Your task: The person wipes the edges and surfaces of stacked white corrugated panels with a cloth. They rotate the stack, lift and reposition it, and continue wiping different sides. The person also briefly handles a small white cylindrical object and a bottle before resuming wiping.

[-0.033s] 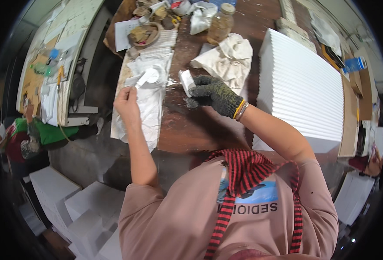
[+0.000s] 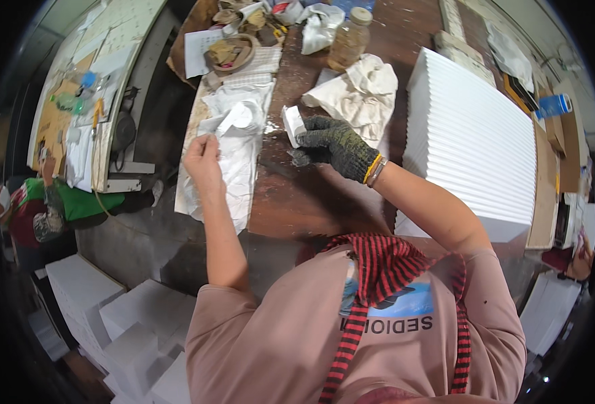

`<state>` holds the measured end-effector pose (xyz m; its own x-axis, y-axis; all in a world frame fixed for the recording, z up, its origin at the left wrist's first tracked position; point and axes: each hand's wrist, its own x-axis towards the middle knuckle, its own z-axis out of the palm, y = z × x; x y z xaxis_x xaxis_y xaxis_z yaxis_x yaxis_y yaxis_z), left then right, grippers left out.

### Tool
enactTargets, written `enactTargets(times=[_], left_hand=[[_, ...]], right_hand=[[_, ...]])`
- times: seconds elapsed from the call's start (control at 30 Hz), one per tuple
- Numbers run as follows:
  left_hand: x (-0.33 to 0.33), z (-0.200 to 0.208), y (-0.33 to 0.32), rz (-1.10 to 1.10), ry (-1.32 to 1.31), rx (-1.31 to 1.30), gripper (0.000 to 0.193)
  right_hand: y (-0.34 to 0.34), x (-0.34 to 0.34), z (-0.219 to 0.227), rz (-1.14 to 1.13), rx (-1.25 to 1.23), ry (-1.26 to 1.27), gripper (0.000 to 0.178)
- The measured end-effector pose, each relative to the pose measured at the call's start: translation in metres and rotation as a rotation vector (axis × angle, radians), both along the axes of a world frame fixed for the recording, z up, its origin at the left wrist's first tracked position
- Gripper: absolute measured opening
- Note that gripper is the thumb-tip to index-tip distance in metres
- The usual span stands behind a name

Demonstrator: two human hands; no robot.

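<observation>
My left hand (image 2: 203, 159), bare, is closed in a pinch at the near end of a narrow white strip (image 2: 226, 124). The strip slants up toward a round white roll-like piece (image 2: 246, 115), which rests on crumpled white sheeting (image 2: 233, 176). I cannot make out whether the two are joined. A dark knitted glove with a yellow cuff covers my right hand (image 2: 338, 146). Its thumb and fingers grip a small white block-shaped piece (image 2: 292, 126), held tilted above the brown table (image 2: 290, 202). Beyond the glove lies a crumpled cream cloth (image 2: 361, 94).
To the right stands a tall stack of white ridged sheets (image 2: 472, 141). A capped jar (image 2: 350, 40) and a round dish (image 2: 231, 54) sit farther back. White boxes (image 2: 136, 306) are on the floor at left, where a co-worker (image 2: 45, 202) sits by another table.
The whole scene has shifted slightly within the picture. Both hands keep their holds, with hardly any movement relative to the table.
</observation>
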<state>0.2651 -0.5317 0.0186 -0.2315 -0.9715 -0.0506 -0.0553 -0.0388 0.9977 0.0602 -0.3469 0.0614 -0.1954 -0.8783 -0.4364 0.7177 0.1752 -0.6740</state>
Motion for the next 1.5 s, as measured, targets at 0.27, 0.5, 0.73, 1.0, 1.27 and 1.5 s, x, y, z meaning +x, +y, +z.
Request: enactTargets(times=[0.27, 0.5, 0.73, 1.0, 1.27, 1.5], left_hand=[[-0.004, -0.014, 0.040, -0.147, 0.419, 0.329, 0.003], [-0.019, -0.014, 0.040, -0.164, 0.217, 0.117, 0.004], [-0.022, -0.006, 0.055, -0.200, 0.211, 0.062, 0.007], [-0.028, -0.008, 0.046, -0.126, 0.228, 0.038, 0.008], [-0.026, -0.027, 0.032, -0.089, 0.235, 0.083, 0.007], [-0.017, -0.038, -0.015, -0.151, -0.139, 0.000, 0.008]], right_hand=[[-0.049, -0.003, -0.019, -0.039, -0.015, -0.043, 0.011], [-0.050, 0.005, -0.023, 0.015, -0.146, 0.087, 0.017], [-0.049, 0.003, -0.017, -0.055, 0.013, -0.204, 0.016], [-0.049, 0.007, -0.023, -0.057, -0.013, -0.251, 0.022], [-0.036, 0.007, -0.025, 0.029, -0.116, -0.283, 0.021], [0.013, -0.010, -0.007, -0.052, -0.152, -0.159, 0.032]])
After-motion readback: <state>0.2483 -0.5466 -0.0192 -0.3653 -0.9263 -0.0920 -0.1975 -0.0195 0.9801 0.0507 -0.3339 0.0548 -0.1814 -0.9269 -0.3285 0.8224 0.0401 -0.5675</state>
